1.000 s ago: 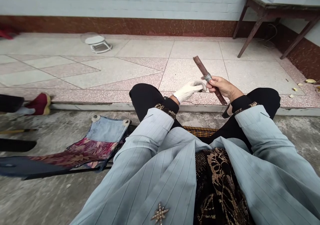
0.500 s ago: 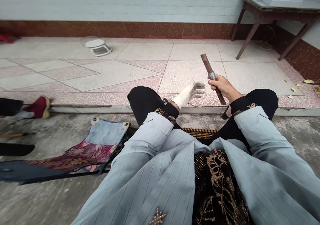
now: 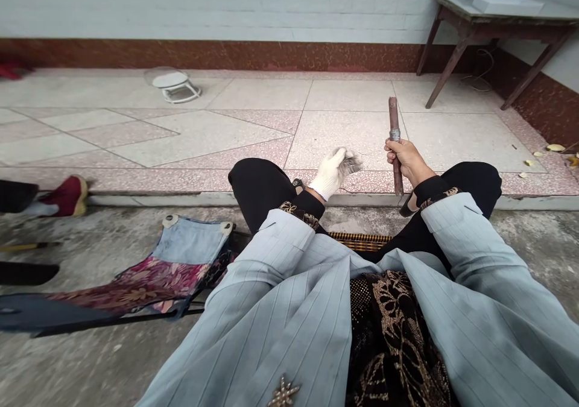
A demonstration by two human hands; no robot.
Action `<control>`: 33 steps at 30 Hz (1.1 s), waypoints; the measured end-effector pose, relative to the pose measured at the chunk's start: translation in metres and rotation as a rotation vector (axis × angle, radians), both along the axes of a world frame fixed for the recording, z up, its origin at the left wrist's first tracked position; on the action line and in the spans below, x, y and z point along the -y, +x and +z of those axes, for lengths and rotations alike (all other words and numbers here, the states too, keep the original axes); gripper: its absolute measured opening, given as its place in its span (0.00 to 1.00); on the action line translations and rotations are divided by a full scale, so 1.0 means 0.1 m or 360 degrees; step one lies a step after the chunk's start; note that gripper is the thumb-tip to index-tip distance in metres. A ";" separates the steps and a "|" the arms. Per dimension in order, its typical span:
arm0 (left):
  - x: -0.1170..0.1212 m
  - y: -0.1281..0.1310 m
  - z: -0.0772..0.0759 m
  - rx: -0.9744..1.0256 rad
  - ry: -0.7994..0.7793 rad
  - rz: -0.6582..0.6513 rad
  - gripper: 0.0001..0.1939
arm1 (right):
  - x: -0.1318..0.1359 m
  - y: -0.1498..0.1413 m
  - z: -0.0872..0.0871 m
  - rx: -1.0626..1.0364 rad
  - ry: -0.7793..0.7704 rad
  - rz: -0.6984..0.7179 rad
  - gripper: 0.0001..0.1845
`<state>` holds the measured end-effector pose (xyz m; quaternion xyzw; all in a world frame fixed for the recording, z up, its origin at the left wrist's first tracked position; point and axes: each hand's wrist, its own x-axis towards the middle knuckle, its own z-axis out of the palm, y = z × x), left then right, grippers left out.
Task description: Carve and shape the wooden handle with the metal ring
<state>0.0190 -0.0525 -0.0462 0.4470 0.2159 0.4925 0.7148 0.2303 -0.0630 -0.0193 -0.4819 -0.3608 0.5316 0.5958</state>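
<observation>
My right hand (image 3: pixel 407 158), bare, is wrapped round a brown wooden stick (image 3: pixel 393 114) held nearly upright. Silver wire (image 3: pixel 395 134) is wound in a tight band about the stick, just above my fingers. Left of it is my left hand (image 3: pixel 337 169) in a white knit glove with greyish fingers. Those fingers are curled in, partly smeared by motion, and seem closed on a faint thin strand of wire running toward the stick. The glove and the stick are apart.
A folding chair (image 3: pixel 190 238) with denim and floral cloth stands on my left. Beyond the tiled step (image 3: pixel 344 123) are a small white stool (image 3: pixel 174 84) and a wooden table (image 3: pixel 497 18) bearing boxes. Another person's red shoe (image 3: pixel 67 196) is at far left.
The stick has swung from leaning left to nearly upright, and my right hand has shifted slightly right. My left hand has drawn back left, its fingers curling in from a more spread pose.
</observation>
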 end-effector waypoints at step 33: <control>-0.01 -0.23 -0.03 -0.0893 0.0895 -0.0107 0.24 | 0.14 -0.17 0.00 -0.0351 -0.0049 -0.0069 0.07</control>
